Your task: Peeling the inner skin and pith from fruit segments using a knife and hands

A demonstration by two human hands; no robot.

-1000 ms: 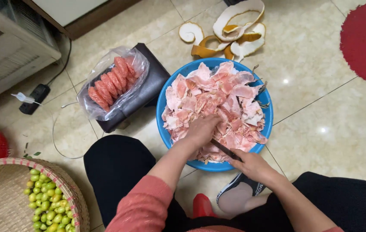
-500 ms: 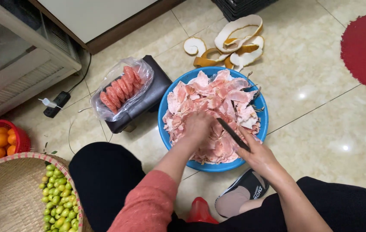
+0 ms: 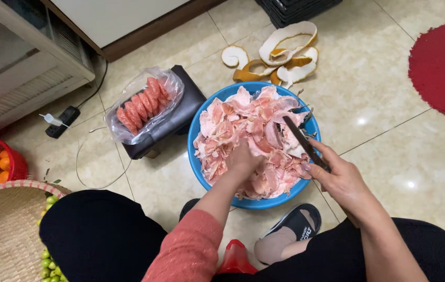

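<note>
- The left hand (image 3: 244, 159) pressed into pink pomelo peelings (image 3: 243, 128) heaped in a blue basin (image 3: 197, 151).
- The right hand (image 3: 337, 177) gripped a dark knife (image 3: 299, 138), its blade lying over the peelings just beyond the fingers.

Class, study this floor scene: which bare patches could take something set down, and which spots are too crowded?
Bare tile lies right of the blue basin, toward the red mat, and between the basin and the black stool. Crowded: the basin, heaped with pink peel, both hands in it, left hand, right hand holding a knife; also the rind pile.
</note>
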